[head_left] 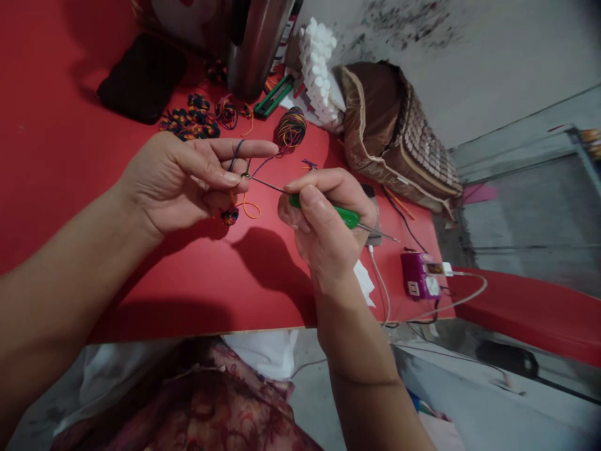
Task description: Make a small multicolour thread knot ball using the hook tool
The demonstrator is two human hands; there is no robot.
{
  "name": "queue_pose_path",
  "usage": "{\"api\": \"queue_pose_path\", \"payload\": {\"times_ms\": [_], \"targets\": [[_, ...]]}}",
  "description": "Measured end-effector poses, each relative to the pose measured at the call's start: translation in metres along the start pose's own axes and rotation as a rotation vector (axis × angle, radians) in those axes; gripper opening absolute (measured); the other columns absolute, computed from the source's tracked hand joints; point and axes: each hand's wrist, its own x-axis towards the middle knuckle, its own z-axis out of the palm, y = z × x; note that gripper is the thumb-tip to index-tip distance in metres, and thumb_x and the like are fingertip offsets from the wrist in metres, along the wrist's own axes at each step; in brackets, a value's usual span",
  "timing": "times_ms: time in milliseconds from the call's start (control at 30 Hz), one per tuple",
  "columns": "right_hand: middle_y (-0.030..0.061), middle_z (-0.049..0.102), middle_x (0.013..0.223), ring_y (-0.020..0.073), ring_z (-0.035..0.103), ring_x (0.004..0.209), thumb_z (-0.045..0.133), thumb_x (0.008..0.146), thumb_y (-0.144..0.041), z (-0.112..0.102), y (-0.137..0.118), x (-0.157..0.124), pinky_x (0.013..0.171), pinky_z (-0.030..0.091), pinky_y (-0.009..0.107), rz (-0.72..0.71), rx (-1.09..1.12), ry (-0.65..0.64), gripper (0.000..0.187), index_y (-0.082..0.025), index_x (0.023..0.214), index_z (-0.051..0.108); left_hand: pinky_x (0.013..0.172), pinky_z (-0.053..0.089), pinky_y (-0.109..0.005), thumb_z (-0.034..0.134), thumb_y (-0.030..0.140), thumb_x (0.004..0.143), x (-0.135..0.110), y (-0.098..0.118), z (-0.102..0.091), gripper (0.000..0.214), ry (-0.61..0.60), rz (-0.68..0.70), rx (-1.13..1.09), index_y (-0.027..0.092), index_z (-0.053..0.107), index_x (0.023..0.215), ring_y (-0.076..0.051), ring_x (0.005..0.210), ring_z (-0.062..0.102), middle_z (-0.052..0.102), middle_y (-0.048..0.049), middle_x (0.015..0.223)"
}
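Left forearm (70,282) closest. Left hand (176,178) pinching yarn (238,149) at hook tip, looped over finger; right hand (331,241) gripping green-handled hook (348,217). Both nearer than yarn ball (291,127); cutter (274,97) beside ball.

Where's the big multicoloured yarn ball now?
Upper middle of the head view: the yarn ball lies on the red table, just beyond the left hand, near the green cutter.
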Motion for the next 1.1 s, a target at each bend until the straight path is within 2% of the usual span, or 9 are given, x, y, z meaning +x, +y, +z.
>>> {"api": "queue_pose_path", "payload": {"times_ms": [33,100,233,433,633,733,833,933,1100], "targets": [[-0.0056,0.054,0.057,0.0136,0.051,0.050,0.078,0.095,-0.035,0.000,0.000,0.000,0.051,0.047,0.032,0.000,0.003,0.003,0.009,-0.030,0.091,0.083,0.064,0.051,-0.034,0.066,0.003,0.067,0.001,0.000,-0.001,0.044,-0.030,-0.090,-0.052,0.009,0.085,0.107,-0.014,0.053,0.060,0.059,-0.0020,0.069],[-0.0060,0.054,0.057,0.0125,0.053,0.050,0.078,0.095,-0.039,0.001,0.000,0.001,0.050,0.047,0.031,0.000,0.011,-0.003,0.012,-0.028,0.089,0.081,0.061,0.051,-0.030,0.068,0.004,0.069,0.002,-0.001,-0.001,0.045,-0.045,-0.139,-0.072,0.012,0.084,0.110,-0.015,0.056,0.064,0.060,-0.0005,0.068],[-0.0052,0.057,0.060,0.0128,0.055,0.051,0.078,0.095,-0.041,0.006,0.002,0.000,0.047,0.044,0.030,0.033,0.031,0.015,0.013,-0.029,0.092,0.081,0.054,0.048,-0.020,0.076,0.002,0.069,0.001,-0.005,0.005,0.043,-0.012,-0.074,-0.045,0.018,0.085,0.108,-0.010,0.055,0.065,0.065,0.0028,0.070],[-0.0041,0.062,0.066,0.0132,0.055,0.056,0.077,0.096,-0.041,0.008,0.013,-0.001,0.053,0.045,0.031,0.008,0.007,0.070,0.007,-0.035,0.097,0.081,0.065,0.059,-0.027,0.094,0.011,0.069,-0.002,-0.018,0.018,0.042,0.103,0.120,-0.014,0.026,0.086,0.107,-0.017,0.072,0.073,0.076,0.0009,0.074],[-0.0079,0.055,0.066,0.0096,0.045,0.052,0.085,0.088,-0.046,0.003,0.027,0.004,0.054,0.047,0.027,0.080,0.082,0.064,0.023,-0.028,0.097,0.073,0.071,0.063,-0.033,0.092,0.019,0.072,0.000,-0.028,0.017,0.022,0.028,0.052,0.115,0.025,0.087,0.092,-0.023,0.082,0.079,0.084,-0.0028,0.086],[-0.0080,0.054,0.065,0.0112,0.048,0.054,0.085,0.087,-0.047,0.002,0.030,0.010,0.055,0.051,0.028,0.078,0.136,0.076,0.025,-0.028,0.095,0.071,0.078,0.064,-0.034,0.090,0.024,0.076,0.001,-0.030,0.016,0.014,-0.013,0.074,0.181,0.022,0.087,0.090,-0.023,0.087,0.081,0.086,-0.0051,0.090],[-0.0057,0.063,0.072,0.0137,0.062,0.067,0.088,0.083,-0.047,-0.001,0.031,0.016,0.068,0.058,0.030,0.062,0.158,0.143,0.028,-0.029,0.096,0.072,0.077,0.063,-0.032,0.088,0.020,0.077,0.000,-0.029,0.014,0.026,-0.041,0.102,0.213,0.021,0.088,0.103,-0.020,0.079,0.080,0.085,-0.0043,0.084],[-0.0031,0.073,0.084,0.0158,0.073,0.081,0.087,0.083,-0.050,-0.004,0.031,0.019,0.081,0.061,0.032,0.108,0.183,0.175,0.030,-0.030,0.102,0.074,0.072,0.062,-0.029,0.089,0.014,0.072,0.001,-0.030,0.014,0.051,-0.081,0.131,0.173,0.020,0.084,0.122,-0.018,0.071,0.078,0.082,-0.0011,0.076],[-0.0050,0.075,0.084,0.0135,0.077,0.080,0.085,0.087,-0.045,-0.005,0.027,0.019,0.083,0.061,0.029,0.261,0.327,0.142,0.021,-0.030,0.100,0.077,0.066,0.059,-0.026,0.089,0.013,0.070,0.001,-0.031,0.016,0.072,-0.081,0.102,0.170,0.013,0.074,0.140,-0.016,0.066,0.074,0.079,-0.0010,0.072]]}}
